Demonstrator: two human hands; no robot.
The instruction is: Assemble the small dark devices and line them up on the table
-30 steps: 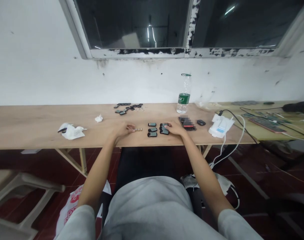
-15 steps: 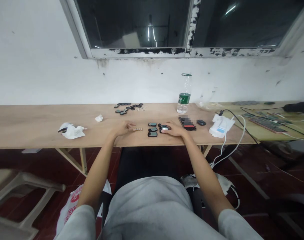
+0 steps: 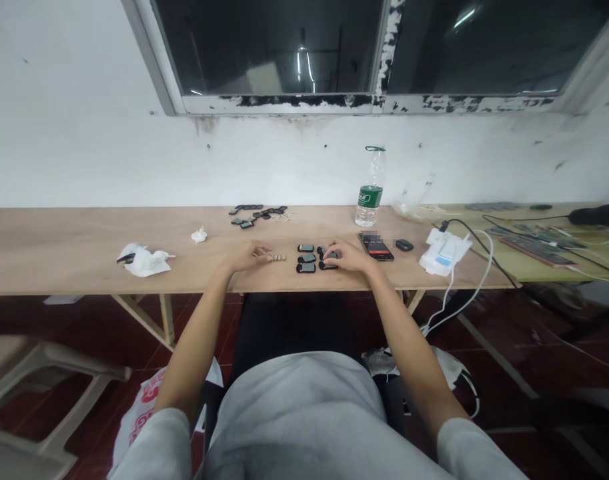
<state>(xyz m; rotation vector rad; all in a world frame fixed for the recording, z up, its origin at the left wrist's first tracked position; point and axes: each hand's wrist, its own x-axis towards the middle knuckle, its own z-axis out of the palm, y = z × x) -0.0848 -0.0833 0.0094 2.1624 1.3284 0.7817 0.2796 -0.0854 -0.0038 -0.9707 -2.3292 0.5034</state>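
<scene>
Both my hands rest on a long wooden table (image 3: 59, 247). My left hand (image 3: 248, 255) lies loosely curled beside a short row of small beige pieces (image 3: 278, 257), its fingertips close to them. My right hand (image 3: 345, 256) has its fingers curled over a small dark device (image 3: 329, 260) in the right column of a little group. Three matching dark devices with grey-blue screens (image 3: 305, 258) lie in a column just left of it.
A pile of more dark devices (image 3: 257, 215) lies farther back. A water bottle (image 3: 369, 191), a phone (image 3: 375, 245), a small black object (image 3: 403, 245), a white charger pack (image 3: 444, 251) with cables, and crumpled tissues (image 3: 143, 260) sit on the table. A plastic chair (image 3: 29, 393) stands at the lower left.
My right hand has shifted slightly over the right column of devices, curling its fingers on one. My left hand has hardly moved.
</scene>
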